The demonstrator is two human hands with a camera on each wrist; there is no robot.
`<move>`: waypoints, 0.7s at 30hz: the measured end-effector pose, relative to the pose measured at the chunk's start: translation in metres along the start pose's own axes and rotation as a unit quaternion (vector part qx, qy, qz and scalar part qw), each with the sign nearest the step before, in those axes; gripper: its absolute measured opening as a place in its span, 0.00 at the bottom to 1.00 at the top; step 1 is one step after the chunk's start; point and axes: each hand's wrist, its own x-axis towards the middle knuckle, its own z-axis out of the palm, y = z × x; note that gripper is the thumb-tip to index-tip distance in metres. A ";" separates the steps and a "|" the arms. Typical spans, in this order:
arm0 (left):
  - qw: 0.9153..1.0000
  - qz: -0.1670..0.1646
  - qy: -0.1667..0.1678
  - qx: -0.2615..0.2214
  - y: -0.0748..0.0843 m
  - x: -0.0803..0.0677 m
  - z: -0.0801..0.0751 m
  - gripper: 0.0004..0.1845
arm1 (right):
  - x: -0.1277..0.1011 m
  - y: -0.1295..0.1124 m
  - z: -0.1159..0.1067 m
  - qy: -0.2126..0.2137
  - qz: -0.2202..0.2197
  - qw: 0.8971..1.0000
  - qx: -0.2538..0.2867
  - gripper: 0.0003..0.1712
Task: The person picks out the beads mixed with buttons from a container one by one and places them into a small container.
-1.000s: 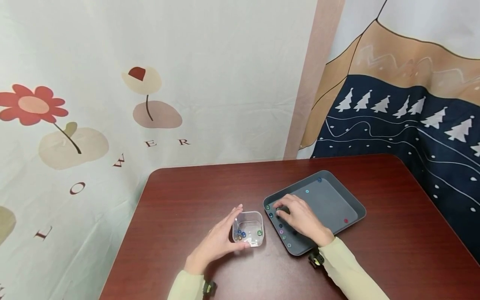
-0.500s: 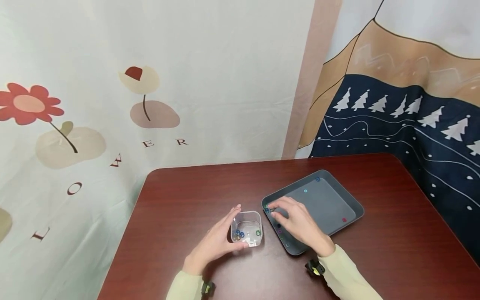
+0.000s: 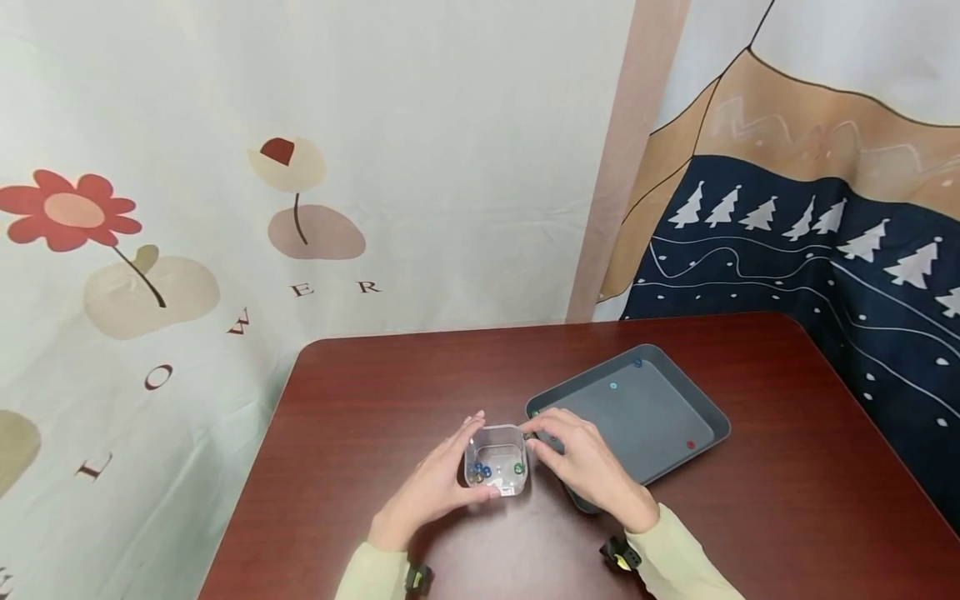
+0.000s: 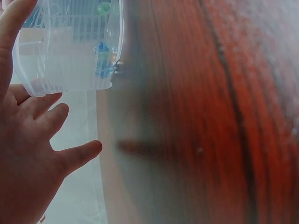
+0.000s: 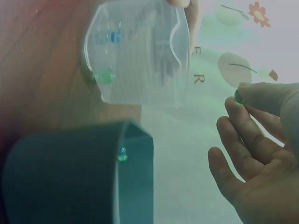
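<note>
A small clear plastic container (image 3: 497, 457) stands on the dark red table (image 3: 390, 383) with several coloured beads inside. My left hand (image 3: 459, 468) holds it from the left, thumb at its near side and index finger at its far side. In the left wrist view my left hand (image 4: 28, 154) is against the container (image 4: 70, 46). My right hand (image 3: 534, 433) hovers at the container's right rim. In the right wrist view its thumb and forefinger pinch a small green bead (image 5: 239, 96) beside the container (image 5: 140, 56).
A dark grey tray (image 3: 645, 417) lies right of the container with a blue bead (image 3: 637, 363), a teal bead (image 3: 612, 386) and a red bead (image 3: 691, 444) on it. One more bead (image 5: 122, 156) sits at the tray's corner. Patterned cloth hangs behind the table.
My right hand has moved left from the tray's near-left corner to the container's right rim. My left hand has stayed on the container.
</note>
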 end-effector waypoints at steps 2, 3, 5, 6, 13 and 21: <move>1.000 0.000 -0.002 0.001 0.000 0.000 0.000 0.57 | -0.001 -0.001 0.002 -0.003 -0.011 1.000 0.001 0.12; 1.000 0.000 -0.003 0.002 0.001 0.001 0.000 0.57 | -0.001 -0.001 0.004 -0.003 -0.019 1.000 0.001 0.12; 1.000 0.000 -0.004 0.002 0.001 0.001 -0.001 0.57 | -0.001 -0.002 0.007 -0.001 -0.032 0.999 0.001 0.11; 1.000 0.000 -0.004 0.002 0.001 0.001 -0.001 0.57 | -0.001 -0.002 0.008 -0.002 -0.036 0.999 0.001 0.11; 1.000 0.000 -0.008 0.000 0.001 0.002 0.000 0.57 | -0.003 -0.002 0.016 -0.011 -0.045 0.999 -0.006 0.10; 1.000 -0.007 -0.006 -0.004 0.002 0.001 0.001 0.57 | -0.008 -0.002 0.026 -0.015 -0.053 0.998 -0.028 0.10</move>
